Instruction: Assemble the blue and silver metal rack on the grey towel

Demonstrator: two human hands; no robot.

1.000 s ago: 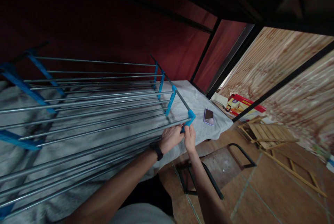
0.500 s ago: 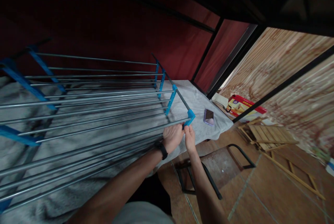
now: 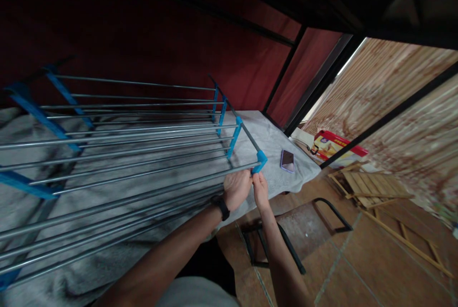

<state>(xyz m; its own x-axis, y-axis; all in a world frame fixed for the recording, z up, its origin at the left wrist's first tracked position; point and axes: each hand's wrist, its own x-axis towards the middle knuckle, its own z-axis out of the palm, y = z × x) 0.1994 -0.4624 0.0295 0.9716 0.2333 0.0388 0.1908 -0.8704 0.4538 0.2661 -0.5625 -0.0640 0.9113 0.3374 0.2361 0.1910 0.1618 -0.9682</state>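
A drying rack (image 3: 171, 184) of grey metal rods with blue plastic brackets lies across the cloth-covered surface in front of me. At its near right corner is a blue corner bracket (image 3: 260, 161). My left hand (image 3: 236, 188), with a black band at the wrist, is closed at the underside of this bracket, beside the rod end. Close against it, my right hand (image 3: 260, 192) pinches the bracket's lower end between thumb and fingers. The fingertips of the left hand are partly hidden. More blue brackets (image 3: 234, 139) line the rack's right end.
A phone (image 3: 287, 161) rests on the grey cloth (image 3: 272, 135) to the right. A metal-framed chair (image 3: 304, 230) stands on the tiled floor close to my right arm. Beyond are a folded wooden chair (image 3: 375, 184) and a red-and-yellow box (image 3: 336, 147). A dark red wall rises behind the rack.
Both hands stay at the corner bracket with almost no visible movement. The view has shifted very slightly, and the left end of the rack appears a little further right.
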